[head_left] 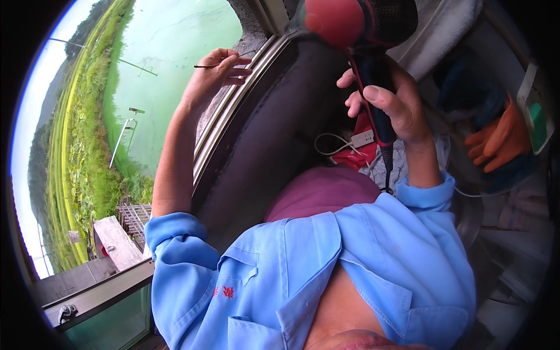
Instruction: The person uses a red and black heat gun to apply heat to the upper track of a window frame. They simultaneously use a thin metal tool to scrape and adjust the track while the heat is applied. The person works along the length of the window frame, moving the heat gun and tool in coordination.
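Head: hairdryer (364, 29) in right grip (406, 111)

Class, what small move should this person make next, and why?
Probably draw the left hand inward: its thin dark stick shows against the green water beyond the silver metal window frame, so a slip might lose it outside, and the right hand holds a red-and-black hair dryer.

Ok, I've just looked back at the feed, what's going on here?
The person's right hand holds a red-and-black hair dryer by its handle. The left hand pinches a thin dark stick near the window frame. An orange glove lies off to the right. Whether the dryer is running can't be told.
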A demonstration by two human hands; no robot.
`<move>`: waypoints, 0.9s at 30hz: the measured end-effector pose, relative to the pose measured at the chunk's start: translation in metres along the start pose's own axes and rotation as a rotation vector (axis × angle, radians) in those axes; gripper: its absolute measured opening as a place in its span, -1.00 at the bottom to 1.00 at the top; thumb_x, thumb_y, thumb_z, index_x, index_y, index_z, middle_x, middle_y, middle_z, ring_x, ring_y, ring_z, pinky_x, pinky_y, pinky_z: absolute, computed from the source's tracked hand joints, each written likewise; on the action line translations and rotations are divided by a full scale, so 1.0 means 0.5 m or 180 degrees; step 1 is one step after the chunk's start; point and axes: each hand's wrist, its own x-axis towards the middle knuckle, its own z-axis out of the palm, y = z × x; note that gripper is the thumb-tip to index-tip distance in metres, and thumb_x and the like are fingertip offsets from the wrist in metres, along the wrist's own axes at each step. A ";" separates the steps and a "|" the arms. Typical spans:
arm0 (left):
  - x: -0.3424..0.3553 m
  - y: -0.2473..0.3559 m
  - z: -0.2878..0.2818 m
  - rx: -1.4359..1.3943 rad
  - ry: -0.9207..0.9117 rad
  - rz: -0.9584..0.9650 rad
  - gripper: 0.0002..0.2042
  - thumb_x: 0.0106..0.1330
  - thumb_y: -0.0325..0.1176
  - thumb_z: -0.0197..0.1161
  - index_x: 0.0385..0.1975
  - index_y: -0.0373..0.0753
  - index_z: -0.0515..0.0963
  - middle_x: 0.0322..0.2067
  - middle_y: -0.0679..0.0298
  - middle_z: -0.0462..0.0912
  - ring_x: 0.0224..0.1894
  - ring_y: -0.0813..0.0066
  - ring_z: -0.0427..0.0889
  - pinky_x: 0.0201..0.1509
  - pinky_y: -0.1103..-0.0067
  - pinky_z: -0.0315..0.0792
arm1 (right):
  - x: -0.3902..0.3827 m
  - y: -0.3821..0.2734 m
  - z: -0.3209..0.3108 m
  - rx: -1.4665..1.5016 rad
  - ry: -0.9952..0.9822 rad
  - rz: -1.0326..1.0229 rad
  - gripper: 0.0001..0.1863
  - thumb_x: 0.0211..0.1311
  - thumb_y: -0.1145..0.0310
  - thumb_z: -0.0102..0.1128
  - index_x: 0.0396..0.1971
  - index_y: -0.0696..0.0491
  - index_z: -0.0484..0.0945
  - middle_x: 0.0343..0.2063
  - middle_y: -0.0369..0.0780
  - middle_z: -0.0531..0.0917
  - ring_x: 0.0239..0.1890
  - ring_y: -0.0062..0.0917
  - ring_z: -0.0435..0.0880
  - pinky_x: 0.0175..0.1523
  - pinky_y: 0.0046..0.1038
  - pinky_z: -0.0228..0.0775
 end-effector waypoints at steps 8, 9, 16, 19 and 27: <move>0.022 0.008 0.033 0.1883 0.0255 0.0418 -0.83 0.33 -0.37 0.09 -0.21 -0.33 0.38 -0.41 0.20 0.67 -0.47 0.50 0.65 -0.35 0.56 0.50 | -0.004 0.001 0.005 0.0187 -0.0250 0.0114 -0.59 0.12 0.32 0.08 -0.08 0.28 0.42 -0.29 -0.15 0.60 -0.45 -0.59 0.58 -0.25 -0.52 0.47; 0.030 0.003 0.025 0.2164 0.0149 0.0615 -0.84 0.34 -0.38 0.08 -0.22 -0.33 0.38 -0.40 0.20 0.66 -0.45 0.50 0.64 -0.34 0.58 0.50 | -0.006 0.002 0.006 0.0219 -0.0243 0.0086 -0.59 0.11 0.32 0.08 -0.08 0.27 0.43 -0.29 -0.15 0.60 -0.46 -0.59 0.58 -0.25 -0.52 0.47; 0.024 0.047 0.030 0.3024 -0.0144 0.1649 -0.89 0.29 -0.40 0.14 -0.31 -0.29 0.52 -0.38 0.23 0.65 -0.39 0.45 0.65 -0.26 0.57 0.50 | -0.017 0.019 -0.006 0.0380 -0.0094 -0.0001 -0.60 0.11 0.33 0.09 -0.09 0.26 0.44 -0.32 -0.17 0.61 -0.47 -0.59 0.59 -0.29 -0.53 0.47; 0.029 0.048 0.032 0.3733 -0.0208 0.1877 -0.89 0.25 -0.40 0.15 -0.29 -0.22 0.55 -0.36 0.22 0.65 -0.38 0.33 0.66 -0.25 0.55 0.50 | -0.023 0.016 -0.006 0.0482 -0.0026 -0.0050 -0.60 0.09 0.32 0.11 -0.09 0.25 0.45 -0.33 -0.17 0.61 -0.47 -0.59 0.59 -0.30 -0.53 0.47; 0.052 0.064 0.087 0.5207 -0.0159 0.1991 -0.90 0.20 -0.41 0.04 -0.38 -0.14 0.52 -0.42 0.21 0.60 -0.38 0.20 0.63 -0.31 0.36 0.49 | -0.037 0.000 -0.010 0.0253 -0.0107 -0.0100 -0.50 0.06 0.28 0.15 -0.02 0.26 0.38 -0.31 -0.14 0.60 -0.48 -0.58 0.58 -0.29 -0.52 0.48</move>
